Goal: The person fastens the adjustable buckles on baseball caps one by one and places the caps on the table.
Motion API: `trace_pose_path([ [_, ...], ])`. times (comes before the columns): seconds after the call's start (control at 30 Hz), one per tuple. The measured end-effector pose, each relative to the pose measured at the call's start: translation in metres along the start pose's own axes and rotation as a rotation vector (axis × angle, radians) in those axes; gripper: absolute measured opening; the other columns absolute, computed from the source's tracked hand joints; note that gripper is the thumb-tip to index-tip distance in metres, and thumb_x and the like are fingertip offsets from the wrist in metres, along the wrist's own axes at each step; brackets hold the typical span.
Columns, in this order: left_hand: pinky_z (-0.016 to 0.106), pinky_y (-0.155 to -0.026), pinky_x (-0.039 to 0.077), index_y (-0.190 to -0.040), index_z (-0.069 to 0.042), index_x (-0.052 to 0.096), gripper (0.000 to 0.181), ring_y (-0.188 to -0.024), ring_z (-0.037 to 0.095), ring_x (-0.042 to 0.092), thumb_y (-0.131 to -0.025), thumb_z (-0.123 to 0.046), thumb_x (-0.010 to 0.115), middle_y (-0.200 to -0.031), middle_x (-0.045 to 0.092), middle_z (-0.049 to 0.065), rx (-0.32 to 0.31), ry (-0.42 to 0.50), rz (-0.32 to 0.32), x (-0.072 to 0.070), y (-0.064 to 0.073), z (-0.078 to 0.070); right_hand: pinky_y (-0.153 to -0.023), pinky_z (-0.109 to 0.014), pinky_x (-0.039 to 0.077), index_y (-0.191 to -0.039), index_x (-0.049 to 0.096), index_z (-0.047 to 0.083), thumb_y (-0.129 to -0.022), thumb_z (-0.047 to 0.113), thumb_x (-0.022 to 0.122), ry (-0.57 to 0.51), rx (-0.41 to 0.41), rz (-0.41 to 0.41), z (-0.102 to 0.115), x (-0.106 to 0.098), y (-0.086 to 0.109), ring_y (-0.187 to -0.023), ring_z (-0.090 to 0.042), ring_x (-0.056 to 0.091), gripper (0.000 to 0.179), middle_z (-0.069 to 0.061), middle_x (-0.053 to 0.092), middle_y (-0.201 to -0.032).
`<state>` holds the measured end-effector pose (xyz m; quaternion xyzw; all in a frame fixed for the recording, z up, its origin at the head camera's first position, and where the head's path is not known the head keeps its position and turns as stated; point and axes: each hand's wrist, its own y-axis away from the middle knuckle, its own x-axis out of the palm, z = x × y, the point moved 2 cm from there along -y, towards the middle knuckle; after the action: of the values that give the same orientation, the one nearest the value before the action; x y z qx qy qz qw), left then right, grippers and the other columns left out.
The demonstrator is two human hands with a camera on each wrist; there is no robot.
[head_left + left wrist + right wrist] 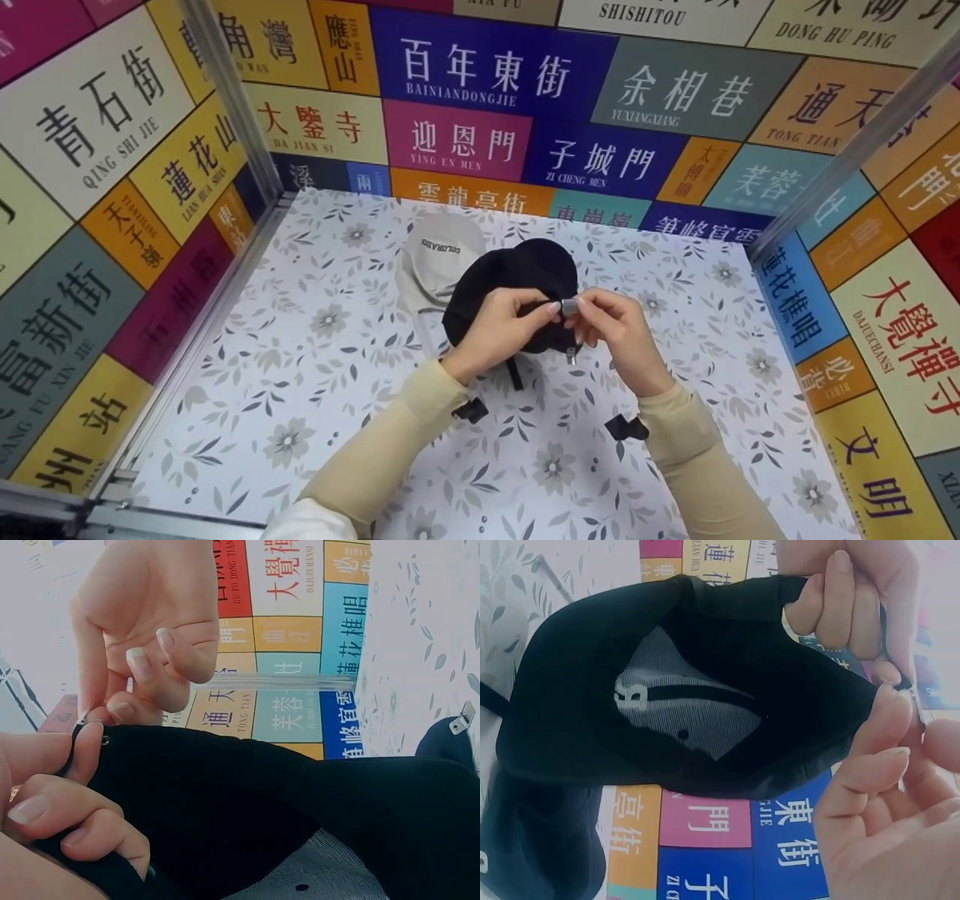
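A black cap (478,289) is held up over the table, its inside facing the right wrist camera. Stitching (634,697) like a letter shows inside its front. My left hand (504,324) pinches the end of the cap's back strap between thumb and forefinger, its other fingers curled at the cap's edge. Facing it, my right hand (619,330) pinches a small silver metal buckle (570,306) at the strap end. The fingertips of both hands nearly meet; they partly hide how strap and buckle join.
Behind the held cap lies a second black cap (546,259), with a metal buckle (461,720) of its own. A beige cap (442,255) lettered COLORADO rests to its left. Panels with printed signs (487,67) surround the flower-patterned table (292,442).
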<state>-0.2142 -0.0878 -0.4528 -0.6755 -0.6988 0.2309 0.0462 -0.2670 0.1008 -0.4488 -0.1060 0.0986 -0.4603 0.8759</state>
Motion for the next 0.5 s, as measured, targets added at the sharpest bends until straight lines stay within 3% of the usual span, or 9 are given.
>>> trace_pose_path([
  [0.17, 0.025, -0.065, 0.049, -0.089, -0.017, 0.077, 0.014, -0.072, 0.007, 0.059, -0.098, -0.024, 0.068, -0.084, 0.071, -0.015, 0.001, -0.042, 0.02, 0.0011, 0.0014, -0.0019, -0.052, -0.031, 0.042, -0.099, 0.064, -0.01, -0.1, 0.017, 0.063, -0.055, 0.054, -0.036, -0.0015, -0.0004, 0.0026, -0.061, -0.027, 0.052, 0.027, -0.027, 0.058, -0.084],
  [0.5, 0.024, -0.06, 0.044, -0.085, -0.02, 0.075, 0.016, -0.065, 0.006, 0.054, -0.097, -0.026, 0.068, -0.078, 0.067, -0.015, 0.022, -0.101, 0.011, -0.0033, 0.0021, -0.0013, -0.056, -0.028, 0.04, -0.102, 0.06, -0.014, -0.097, 0.015, 0.067, -0.205, 0.182, 0.006, 0.0039, 0.0048, -0.0006, -0.066, -0.021, 0.054, 0.031, -0.013, 0.062, -0.086],
])
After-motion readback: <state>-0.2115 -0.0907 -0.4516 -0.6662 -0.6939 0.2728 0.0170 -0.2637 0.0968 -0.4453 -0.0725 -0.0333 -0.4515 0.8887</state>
